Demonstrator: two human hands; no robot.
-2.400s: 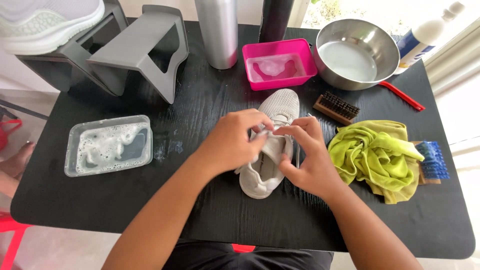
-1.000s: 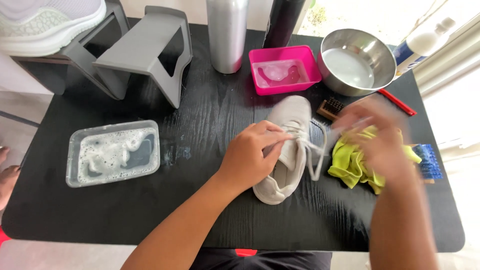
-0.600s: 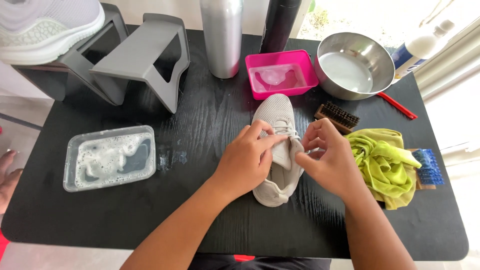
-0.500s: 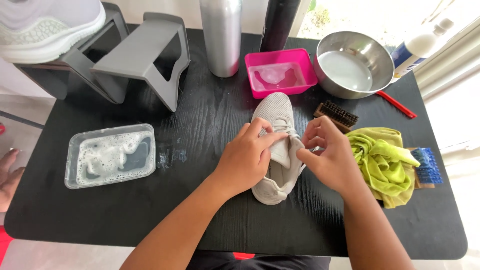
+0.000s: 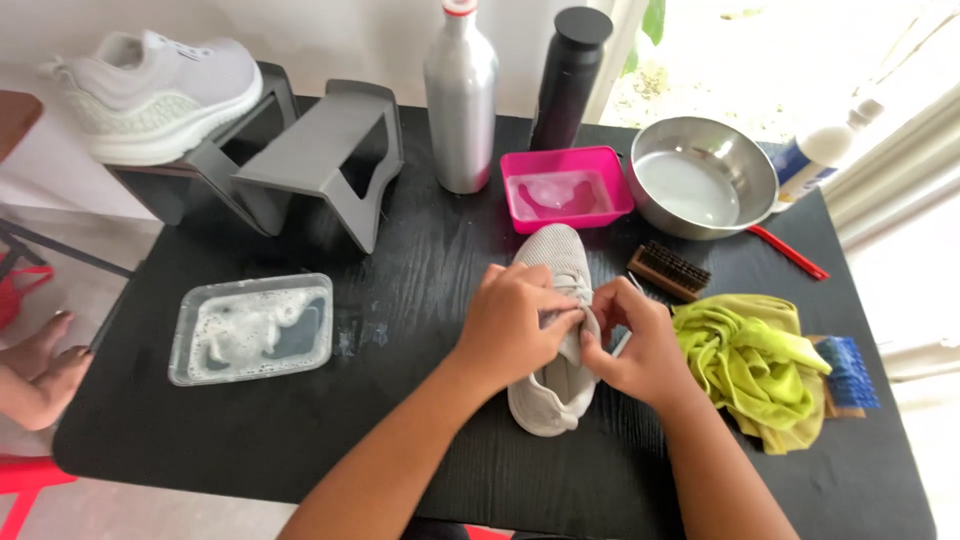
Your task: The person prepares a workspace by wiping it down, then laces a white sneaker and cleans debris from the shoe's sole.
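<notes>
Pretty bright daylight pouring in from the window [image 5: 800, 50] top right, totally blown out there. Black surface [image 5: 420, 250] stays glare-free, shadows soft, edges slightly bent by wide-angle distortion.

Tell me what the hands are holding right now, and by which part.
Both hands grip the pale sneaker lying on the black table: the left hand and right hand pinch it at the tongue and lace area, mid-shoe.
</notes>
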